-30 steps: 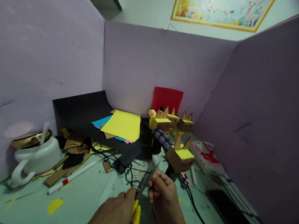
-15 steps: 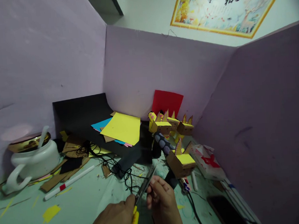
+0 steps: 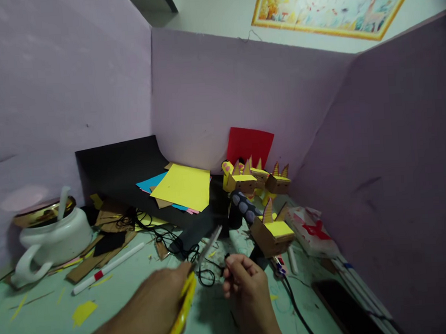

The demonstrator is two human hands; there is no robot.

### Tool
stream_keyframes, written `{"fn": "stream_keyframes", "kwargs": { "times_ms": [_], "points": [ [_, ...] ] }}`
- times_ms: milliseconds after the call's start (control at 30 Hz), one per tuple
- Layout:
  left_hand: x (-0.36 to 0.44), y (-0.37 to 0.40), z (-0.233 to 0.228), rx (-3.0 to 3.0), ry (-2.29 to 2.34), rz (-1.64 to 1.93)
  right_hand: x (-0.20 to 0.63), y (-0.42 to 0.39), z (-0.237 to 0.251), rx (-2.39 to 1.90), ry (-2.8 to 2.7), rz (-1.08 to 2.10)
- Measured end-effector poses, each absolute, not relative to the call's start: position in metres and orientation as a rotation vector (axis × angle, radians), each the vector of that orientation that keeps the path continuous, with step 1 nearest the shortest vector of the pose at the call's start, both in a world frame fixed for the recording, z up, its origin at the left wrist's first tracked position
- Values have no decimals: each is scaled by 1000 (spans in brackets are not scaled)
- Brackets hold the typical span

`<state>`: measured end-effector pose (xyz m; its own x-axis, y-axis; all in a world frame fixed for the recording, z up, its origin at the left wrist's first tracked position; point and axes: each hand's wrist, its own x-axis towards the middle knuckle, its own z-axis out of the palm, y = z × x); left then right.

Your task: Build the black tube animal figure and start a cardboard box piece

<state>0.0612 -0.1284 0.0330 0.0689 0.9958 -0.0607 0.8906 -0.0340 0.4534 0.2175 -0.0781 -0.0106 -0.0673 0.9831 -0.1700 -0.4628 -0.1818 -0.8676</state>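
Left hand [image 3: 156, 306] closed round yellow-handled scissors [image 3: 193, 281], blades pointing up and away toward the cardboard box figure [image 3: 270, 232]. Right hand [image 3: 247, 290] just right of the blades, fingers pinched on something too small to identify.

Yellow-handled scissors [image 3: 186, 297], a yellow sheet [image 3: 182, 186], a red sheet [image 3: 250, 144], a white pot [image 3: 50, 240], pale green counter [image 3: 114, 302], lilac walls [image 3: 241, 99].

Left hand [image 3: 156, 306] gripping yellow-handled metal scissors [image 3: 189, 286] (blades raised) beside right hand [image 3: 244, 285] pinching a thin black cord [image 3: 209, 275] above the littered pale-green tabletop [image 3: 46, 311].
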Motion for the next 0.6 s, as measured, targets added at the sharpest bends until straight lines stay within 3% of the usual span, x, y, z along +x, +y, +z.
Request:
{"fn": "stream_keyframes", "kwargs": {
  "times_ms": [233,433,600],
  "points": [
    [-10,-110,43,1962,2448,112,219,-77,0,-951,-723,1488],
    [-41,-96,19,2078,2459,49,220,-74,-2,-948,-765,1496],
    [-37,-91,31,2070,2555,36,221,-73,-3,-959,-774,1510]
  ]
}}
